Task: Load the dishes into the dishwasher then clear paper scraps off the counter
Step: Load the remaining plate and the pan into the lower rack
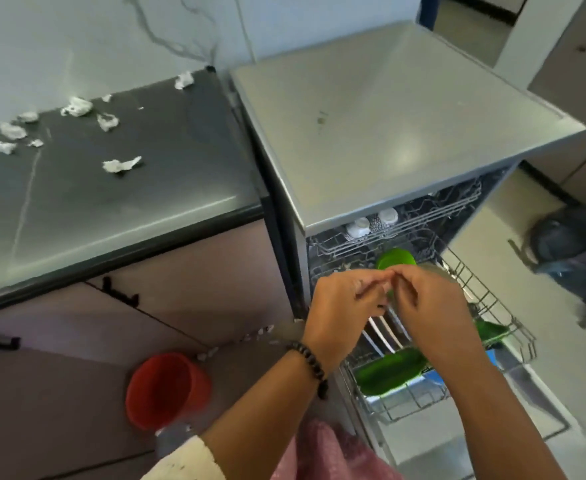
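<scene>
My left hand (343, 303) and my right hand (433, 306) meet fingertip to fingertip above the pulled-out lower rack (513, 341) of the open dishwasher (388, 133). Both have curled fingers and seem to pinch several pieces of silver cutlery (386, 332), whose ends stick out below the hands. A green bowl (396, 258) stands just behind them. Green plates (388, 372) sit in the rack. White cups (371, 223) rest in the upper rack. Several crumpled paper scraps (120, 165) lie on the dark counter (146, 209) to the left.
A red bucket (167, 386) stands on the floor by the cabinet, with small scraps (212, 353) lying near it. The dishwasher door is folded down under the rack. A dark bag (571, 251) lies on the floor to the right.
</scene>
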